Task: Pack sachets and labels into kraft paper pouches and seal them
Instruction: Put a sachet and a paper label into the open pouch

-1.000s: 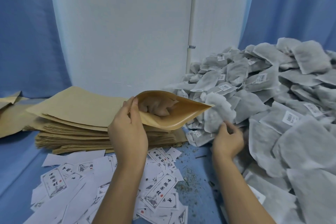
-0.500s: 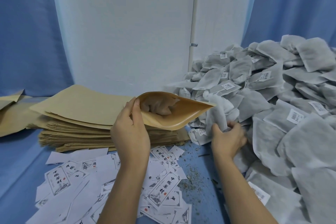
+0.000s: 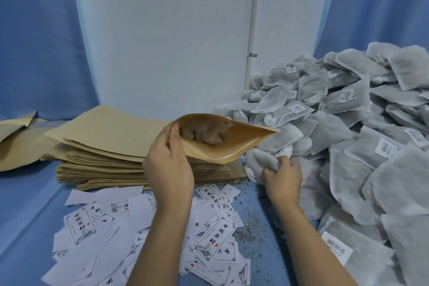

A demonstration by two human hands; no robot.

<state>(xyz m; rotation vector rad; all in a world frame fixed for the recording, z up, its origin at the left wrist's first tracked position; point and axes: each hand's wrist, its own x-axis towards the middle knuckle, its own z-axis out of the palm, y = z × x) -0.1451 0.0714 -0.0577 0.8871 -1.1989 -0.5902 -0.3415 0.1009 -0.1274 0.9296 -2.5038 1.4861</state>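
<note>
Labels (image 3: 213, 239) are scattered nearest you on the blue counter (image 3: 27, 216), with herb crumbs (image 3: 250, 227) sprinkled just beside them. Past those, your left hand (image 3: 169, 169) pinches the left end of a kraft pouch (image 3: 222, 153) at its lip, so the mouth bows wide open and faces you. Something lumpy already sits inside. It looks like sachets, but I can't tell how many. Your right hand (image 3: 282, 179) has its fingers curled round a white sachet (image 3: 257, 162) at the near edge of the sachet pile (image 3: 348, 123), just below the pouch mouth.

So you're mid-fill, I'd say, grabbing one more to go in. The next move calls for lifting it clear of its neighbours and feeding it in flat without collapsing the lip. I can't see a label in there, and sealing isn't done yet. Behind the pouch sits the stack of empty pouches (image 3: 104, 137), then the white wall panel (image 3: 162, 42).
</note>
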